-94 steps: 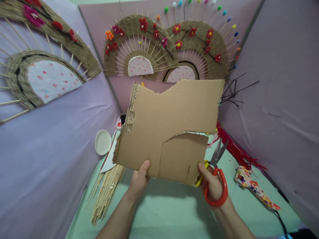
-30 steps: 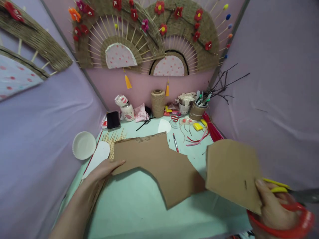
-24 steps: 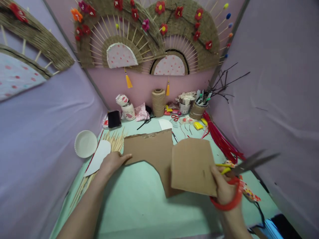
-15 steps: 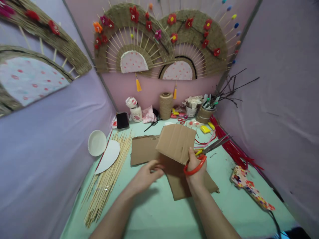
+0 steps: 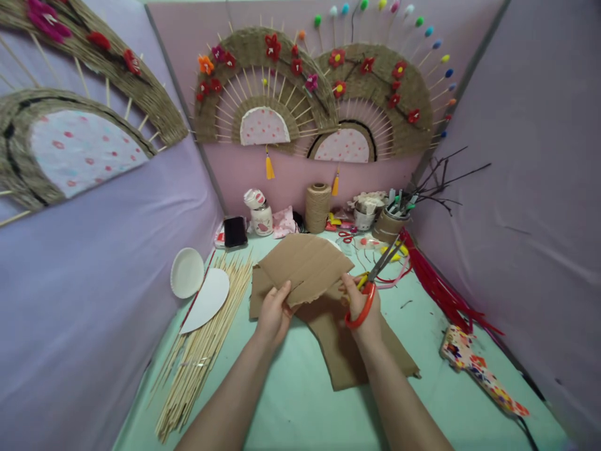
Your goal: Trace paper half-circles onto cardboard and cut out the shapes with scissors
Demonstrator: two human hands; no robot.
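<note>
Lilac and pink walls (image 5: 539, 156) are being seen on three sides of a green-covered table (image 5: 300, 413). On the walls, woven fans (image 5: 246, 45) are being displayed, trimmed with red flowers (image 5: 272, 47). Around the middle of the table, a large cardboard sheet (image 5: 342, 344) is being partly hidden by the right forearm (image 5: 399, 388) and by a smaller cardboard piece (image 5: 305, 266), which is being held tilted above it. To the left, a long bundle of thin sticks (image 5: 201, 369) is being overlapped by a white half-round card (image 5: 211, 300); to the right, red strands (image 5: 439, 291) are being seen near the wall. The near left edge of the smaller cardboard piece is being pinched by the left hand (image 5: 276, 313), its thumb being laid on top. By the right hand (image 5: 361, 307), red-handled scissors (image 5: 373, 274) are being gripped at the handles, the blades being pointed up and away, slightly parted. The right thumb is being placed at the right corner of the cardboard, though whether that corner is being pinched as well is not being made clear. Towards the far edge, a spool of twine (image 5: 318, 208) is being seen upright, and below the fans yellow tassels (image 5: 269, 167) are being hung
</note>
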